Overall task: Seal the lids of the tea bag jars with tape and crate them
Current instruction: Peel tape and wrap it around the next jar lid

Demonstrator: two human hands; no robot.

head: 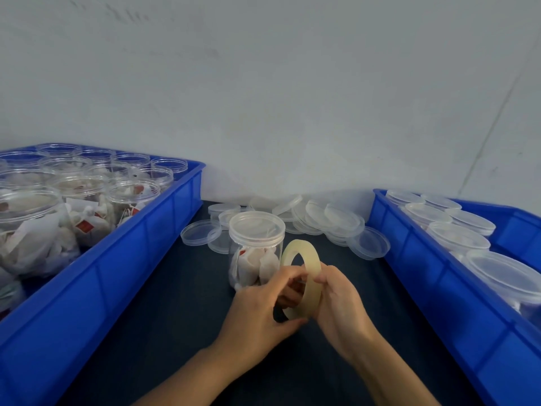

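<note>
A clear plastic jar (254,253) with tea bags inside stands upright on the dark table, its clear lid (257,225) on top. Just in front of it and to its right I hold a pale yellow roll of tape (304,276) upright with both hands. My left hand (260,312) grips the roll's lower left, fingers through its hole. My right hand (336,303) pinches the roll's outer edge from the right. The blue crate on the right (456,306) holds several lidded jars.
A blue crate on the left (117,259) is full of open jars of tea bags. Several loose clear lids (333,221) lie heaped at the table's back, against the grey wall. Dark tabletop (175,332) shows between the two crates.
</note>
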